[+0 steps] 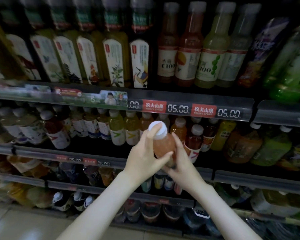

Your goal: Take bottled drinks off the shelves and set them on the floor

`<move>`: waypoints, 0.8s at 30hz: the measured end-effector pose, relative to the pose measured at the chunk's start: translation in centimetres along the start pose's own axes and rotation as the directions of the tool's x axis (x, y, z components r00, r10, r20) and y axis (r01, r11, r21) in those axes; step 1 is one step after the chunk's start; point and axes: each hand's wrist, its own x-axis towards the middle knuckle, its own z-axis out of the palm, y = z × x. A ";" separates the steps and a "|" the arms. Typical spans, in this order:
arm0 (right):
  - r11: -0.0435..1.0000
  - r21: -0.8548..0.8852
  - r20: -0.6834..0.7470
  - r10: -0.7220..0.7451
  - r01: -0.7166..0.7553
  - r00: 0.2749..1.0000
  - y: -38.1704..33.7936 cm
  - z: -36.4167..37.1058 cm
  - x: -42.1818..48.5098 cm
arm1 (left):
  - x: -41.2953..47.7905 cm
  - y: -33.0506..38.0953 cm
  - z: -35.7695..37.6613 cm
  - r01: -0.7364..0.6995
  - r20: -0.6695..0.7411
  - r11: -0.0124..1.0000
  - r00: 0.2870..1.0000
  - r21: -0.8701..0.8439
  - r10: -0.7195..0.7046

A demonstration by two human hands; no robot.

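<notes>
Both your hands are on one orange bottle (163, 146), pretty much dead centre. Your left hand (143, 157) wraps it from the 9 o'clock side, a finger up on the white cap (158, 129). Your right hand (184, 163) grips the lower body from 4 o'clock. The bottle's tilted, held in front of the shelf bottles (194, 137), with the price strip (178, 108) at 12 and pale floor (24, 222) down at 7.

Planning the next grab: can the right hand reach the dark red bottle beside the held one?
Probably not yet: the right hand grips the orange bottle, though the dark red bottle stands unblocked.
</notes>
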 end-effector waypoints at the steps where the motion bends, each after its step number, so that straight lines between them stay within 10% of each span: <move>1: 0.999 0.030 -0.027 0.017 -0.016 1.000 -1.2 -0.1 0.1 | 0.3 1.0 -1.3 0.010 0.033 1.000 0.999 -0.017 -0.009; 24: 0.813 0.582 -0.049 0.019 0.013 0.999 -16.1 -6.4 -2.1 | -0.9 9.3 -12.1 0.283 0.297 0.928 0.932 -0.241 -0.206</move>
